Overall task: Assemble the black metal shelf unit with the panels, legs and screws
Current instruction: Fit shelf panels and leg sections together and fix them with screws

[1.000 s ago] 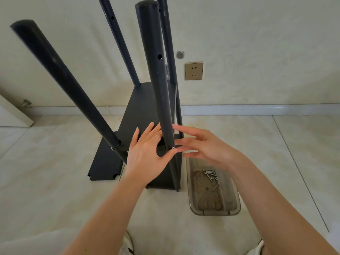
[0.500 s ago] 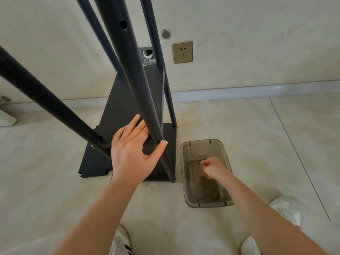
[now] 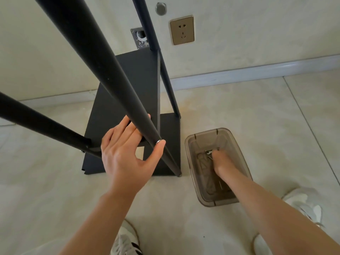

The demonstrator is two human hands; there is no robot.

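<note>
Tiled floor [image 3: 239,111] below: your left hand [image 3: 125,153] braces the near leg [image 3: 117,85], fingers straight, thumb pinning a screw [image 3: 158,142]. At four o'clock, your right hand [image 3: 223,162] fishes the tray [image 3: 191,162]; its grip is hidden.

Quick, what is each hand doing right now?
Left hand: open, fingers and thumb steadying the leg.
Right hand: down in the tray; grip cannot be told.

Three black legs [image 3: 103,74], two panels [image 3: 128,85], one tray [image 3: 237,142], two hands [image 3: 125,151], one socket [image 3: 182,30].
</note>
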